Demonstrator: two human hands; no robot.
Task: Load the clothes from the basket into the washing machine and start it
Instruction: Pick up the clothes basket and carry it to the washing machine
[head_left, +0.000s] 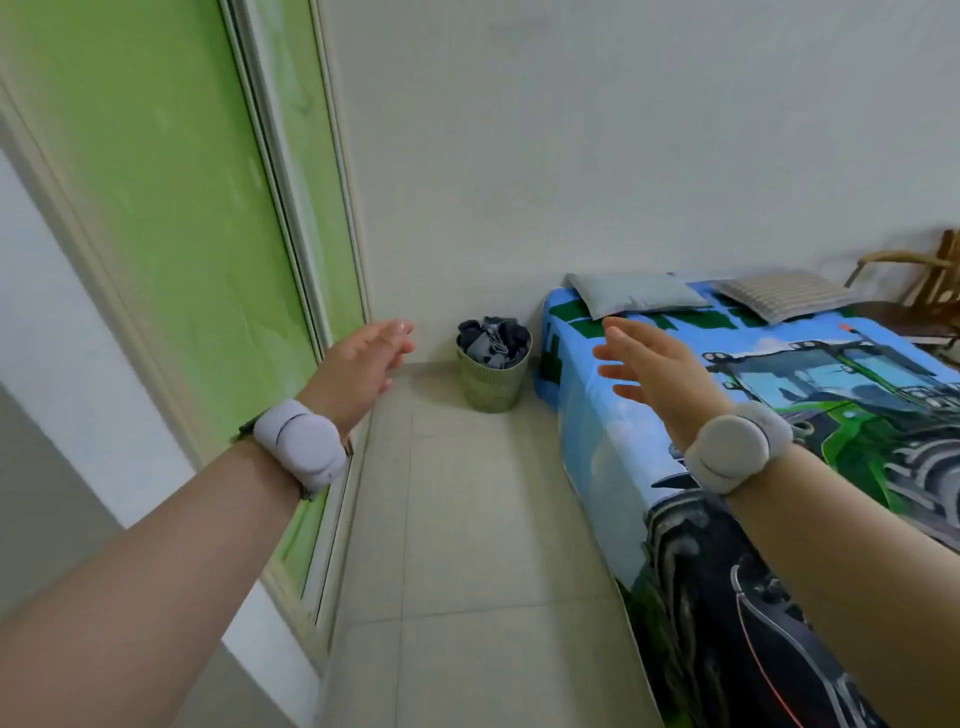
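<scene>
A small green basket (492, 387) stands on the tiled floor in the far corner, against the wall and beside the bed. Dark grey and black clothes (493, 339) are piled in it and rise above its rim. My left hand (361, 364) is stretched forward to the left of the basket, fingers apart and holding nothing. My right hand (657, 364) is stretched forward to the right of the basket, over the bed's edge, also open and holding nothing. Both hands are well short of the basket. No washing machine is in view.
A bed (779, 415) with a tractor-print cover and two pillows (634, 293) fills the right side. A green-panelled sliding door (171, 218) runs along the left. A strip of pale tiled floor (467, 545) leads between them to the basket. A wooden chair (930, 280) stands at far right.
</scene>
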